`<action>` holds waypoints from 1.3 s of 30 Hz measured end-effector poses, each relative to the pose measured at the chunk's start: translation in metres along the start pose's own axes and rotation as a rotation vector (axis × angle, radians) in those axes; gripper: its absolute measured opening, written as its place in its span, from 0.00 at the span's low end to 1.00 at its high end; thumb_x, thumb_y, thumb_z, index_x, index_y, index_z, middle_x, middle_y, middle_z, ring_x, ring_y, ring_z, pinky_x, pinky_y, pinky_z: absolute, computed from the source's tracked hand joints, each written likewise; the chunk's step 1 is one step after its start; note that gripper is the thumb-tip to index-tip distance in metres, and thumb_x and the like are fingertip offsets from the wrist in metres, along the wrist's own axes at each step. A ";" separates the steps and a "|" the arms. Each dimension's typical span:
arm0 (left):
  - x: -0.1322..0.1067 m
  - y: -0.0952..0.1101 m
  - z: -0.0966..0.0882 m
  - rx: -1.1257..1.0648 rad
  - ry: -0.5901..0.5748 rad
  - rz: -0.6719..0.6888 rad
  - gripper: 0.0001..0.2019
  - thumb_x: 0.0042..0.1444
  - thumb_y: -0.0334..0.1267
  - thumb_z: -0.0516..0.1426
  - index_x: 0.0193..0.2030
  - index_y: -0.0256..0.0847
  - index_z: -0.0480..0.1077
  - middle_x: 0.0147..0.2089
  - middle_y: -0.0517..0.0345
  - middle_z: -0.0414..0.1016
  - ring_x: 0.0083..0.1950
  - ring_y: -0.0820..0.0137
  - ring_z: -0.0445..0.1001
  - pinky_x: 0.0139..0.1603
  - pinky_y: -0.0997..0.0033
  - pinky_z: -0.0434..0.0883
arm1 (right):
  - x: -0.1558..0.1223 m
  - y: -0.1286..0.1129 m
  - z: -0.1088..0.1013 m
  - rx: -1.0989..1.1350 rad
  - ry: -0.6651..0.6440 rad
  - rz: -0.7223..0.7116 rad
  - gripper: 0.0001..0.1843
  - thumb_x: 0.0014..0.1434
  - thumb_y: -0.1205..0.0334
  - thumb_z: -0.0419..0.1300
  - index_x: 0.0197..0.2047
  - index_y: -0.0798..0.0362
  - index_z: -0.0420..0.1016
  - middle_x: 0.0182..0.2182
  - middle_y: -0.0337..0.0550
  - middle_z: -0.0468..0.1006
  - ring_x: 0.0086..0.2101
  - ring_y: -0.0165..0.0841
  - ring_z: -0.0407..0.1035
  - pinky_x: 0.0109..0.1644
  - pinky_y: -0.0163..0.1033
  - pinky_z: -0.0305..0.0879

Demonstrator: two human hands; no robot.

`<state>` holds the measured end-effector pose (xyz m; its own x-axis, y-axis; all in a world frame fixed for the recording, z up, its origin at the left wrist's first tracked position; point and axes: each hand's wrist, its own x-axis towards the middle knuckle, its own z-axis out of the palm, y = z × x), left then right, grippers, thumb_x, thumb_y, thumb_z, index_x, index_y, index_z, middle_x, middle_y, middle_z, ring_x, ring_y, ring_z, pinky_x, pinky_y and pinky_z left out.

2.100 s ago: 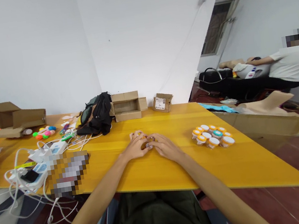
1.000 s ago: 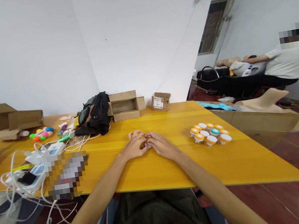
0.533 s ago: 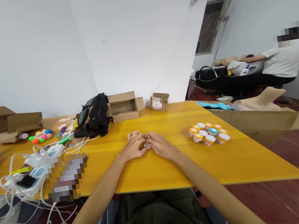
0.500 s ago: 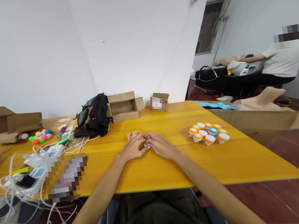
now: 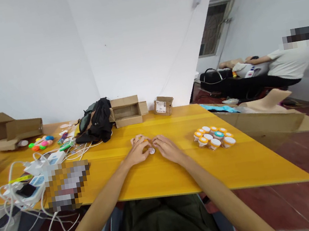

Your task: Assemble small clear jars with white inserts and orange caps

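My left hand [image 5: 137, 152] is over the table with its fingers curled round something small, mostly hidden; a bit of orange shows by its fingertips. A small whitish round piece [image 5: 152, 151] is at the tip of its thumb, and I cannot tell whether it belongs to the hidden thing. Close by on the right is my right hand [image 5: 166, 149], its fingers loosely bent and a small gap between it and the whitish piece. Nothing shows in its grasp. Further right stands a cluster of several small jars [image 5: 214, 144] with orange, white and teal lids.
At the back are an open cardboard box [image 5: 128, 120], a smaller box [image 5: 163, 106] and a black bag [image 5: 97, 124]. Power strips [image 5: 33, 189] with tangled white cables and a blurred-out device [image 5: 68, 185] lie left. A person [image 5: 286, 59] sits at far right.
My right fingers have drawn slightly away from the left hand. The whitish piece, partly covered by fingers before, now shows plainly between the hands.
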<state>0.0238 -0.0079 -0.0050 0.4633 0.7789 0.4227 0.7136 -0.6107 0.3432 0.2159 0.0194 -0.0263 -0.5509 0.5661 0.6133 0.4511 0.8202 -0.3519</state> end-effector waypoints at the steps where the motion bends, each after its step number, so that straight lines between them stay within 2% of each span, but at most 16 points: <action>1: 0.000 0.000 0.001 -0.001 -0.005 -0.002 0.06 0.60 0.39 0.56 0.37 0.47 0.75 0.54 0.55 0.72 0.60 0.57 0.58 0.58 0.52 0.54 | 0.000 0.000 0.000 0.000 -0.001 0.013 0.11 0.65 0.70 0.49 0.37 0.48 0.70 0.38 0.45 0.74 0.40 0.38 0.68 0.47 0.44 0.67; 6: 0.002 0.000 0.002 0.000 -0.033 -0.010 0.07 0.59 0.36 0.56 0.33 0.45 0.75 0.54 0.55 0.72 0.59 0.57 0.59 0.57 0.52 0.54 | -0.001 0.002 0.000 0.025 -0.039 0.069 0.09 0.64 0.70 0.51 0.38 0.48 0.69 0.36 0.44 0.74 0.39 0.37 0.69 0.45 0.42 0.67; 12: 0.003 0.003 0.001 0.012 -0.033 -0.022 0.06 0.58 0.35 0.57 0.31 0.45 0.75 0.53 0.55 0.73 0.60 0.56 0.59 0.57 0.51 0.54 | -0.001 -0.004 -0.002 0.101 -0.113 0.076 0.12 0.59 0.74 0.52 0.40 0.49 0.70 0.38 0.42 0.76 0.40 0.36 0.71 0.47 0.42 0.67; 18: 0.002 0.003 -0.001 0.019 -0.024 -0.013 0.07 0.58 0.34 0.56 0.33 0.45 0.75 0.52 0.54 0.73 0.59 0.56 0.60 0.56 0.51 0.55 | -0.001 -0.011 -0.001 0.165 -0.153 0.119 0.11 0.57 0.65 0.60 0.44 0.49 0.69 0.38 0.42 0.76 0.39 0.37 0.72 0.46 0.43 0.69; 24: 0.001 0.003 -0.003 0.018 -0.030 0.005 0.06 0.58 0.34 0.56 0.33 0.45 0.75 0.52 0.55 0.73 0.57 0.57 0.60 0.54 0.53 0.56 | 0.000 -0.012 0.003 0.227 -0.156 0.147 0.13 0.57 0.66 0.58 0.47 0.49 0.68 0.40 0.43 0.76 0.40 0.37 0.72 0.47 0.44 0.69; 28: 0.001 0.000 -0.004 0.025 0.011 -0.007 0.05 0.58 0.34 0.57 0.33 0.45 0.75 0.52 0.55 0.73 0.58 0.57 0.60 0.55 0.53 0.56 | 0.001 -0.010 0.005 0.291 -0.152 0.161 0.15 0.58 0.65 0.59 0.49 0.49 0.68 0.41 0.44 0.76 0.40 0.37 0.72 0.48 0.45 0.69; 34: 0.001 -0.006 -0.005 0.048 0.103 -0.096 0.08 0.57 0.34 0.56 0.40 0.47 0.74 0.52 0.54 0.74 0.59 0.56 0.59 0.57 0.51 0.55 | 0.001 -0.005 0.011 0.350 -0.140 0.146 0.20 0.57 0.67 0.59 0.53 0.49 0.67 0.43 0.43 0.77 0.42 0.35 0.72 0.50 0.44 0.69; 39: 0.001 -0.011 -0.003 0.073 0.115 -0.122 0.12 0.57 0.33 0.55 0.45 0.48 0.74 0.52 0.55 0.74 0.60 0.56 0.59 0.57 0.51 0.55 | 0.000 -0.003 0.010 0.331 -0.121 0.165 0.24 0.56 0.65 0.61 0.56 0.49 0.66 0.45 0.45 0.77 0.42 0.36 0.73 0.51 0.46 0.69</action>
<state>0.0152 -0.0007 -0.0056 0.3108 0.8228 0.4758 0.7993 -0.4971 0.3377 0.2074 0.0178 -0.0326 -0.5780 0.6819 0.4483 0.3007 0.6886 -0.6598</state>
